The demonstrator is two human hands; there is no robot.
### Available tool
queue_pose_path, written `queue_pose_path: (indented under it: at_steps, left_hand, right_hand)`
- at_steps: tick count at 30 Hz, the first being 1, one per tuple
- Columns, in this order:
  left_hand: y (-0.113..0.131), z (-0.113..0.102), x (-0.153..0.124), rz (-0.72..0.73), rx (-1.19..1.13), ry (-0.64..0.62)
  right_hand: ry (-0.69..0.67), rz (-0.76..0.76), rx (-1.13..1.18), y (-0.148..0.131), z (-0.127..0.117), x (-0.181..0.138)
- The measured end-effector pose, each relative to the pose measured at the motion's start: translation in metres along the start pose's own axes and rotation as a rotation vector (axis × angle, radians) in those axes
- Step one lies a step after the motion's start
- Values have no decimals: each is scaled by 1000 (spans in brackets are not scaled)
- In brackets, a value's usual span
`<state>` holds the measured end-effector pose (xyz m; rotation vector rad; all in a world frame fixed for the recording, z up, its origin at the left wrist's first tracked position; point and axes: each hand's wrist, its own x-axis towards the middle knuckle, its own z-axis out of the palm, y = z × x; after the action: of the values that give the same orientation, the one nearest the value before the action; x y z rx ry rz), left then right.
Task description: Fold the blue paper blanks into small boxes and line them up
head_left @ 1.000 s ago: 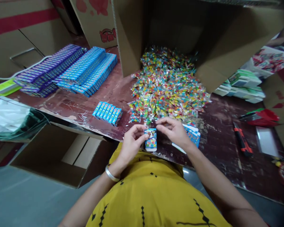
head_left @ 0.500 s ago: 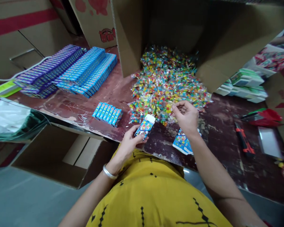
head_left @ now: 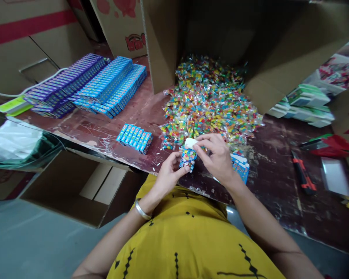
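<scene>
My left hand (head_left: 172,170) is closed round a small blue printed candy box (head_left: 188,158), held upright at the table's front edge. The box's white top flap (head_left: 191,143) stands up, open. My right hand (head_left: 216,157) is at the top of the box, thumb and fingers pinched together beside the flap. Whatever lies between those fingertips is hidden. Just behind both hands spreads a heap of small clear packets of coloured candies (head_left: 209,104). Flat blue cartons (head_left: 241,167) lie on the table, partly covered by my right hand and wrist.
A short row of blue boxes (head_left: 134,138) sits to the left. Beyond it are stacked blue boxes (head_left: 110,87) and purple boxes (head_left: 65,85). A large carton (head_left: 161,46) surrounds the heap's back. At right lies a red-and-black cutter (head_left: 304,174). An open carton (head_left: 58,193) stands below the table.
My right hand has moved left from the candy heap to the top of the box. The left hand has shifted slightly right, and the box is more upright.
</scene>
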<state>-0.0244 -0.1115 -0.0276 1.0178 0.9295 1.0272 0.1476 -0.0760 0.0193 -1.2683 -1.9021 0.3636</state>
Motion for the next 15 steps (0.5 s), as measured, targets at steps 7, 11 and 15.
queue_pose_path:
  at_steps: [7, 11, 15]
  left_hand:
    - [4, 4, -3, 38, 14, 63]
    - [7, 7, -8, 98, -47, 135]
    - [11, 12, -14, 148, -13, 106]
  right_hand:
    - [-16, 203, 281, 0, 6, -11]
    - [112, 332, 454, -2, 16, -25]
    - [191, 327, 541, -7, 24, -35]
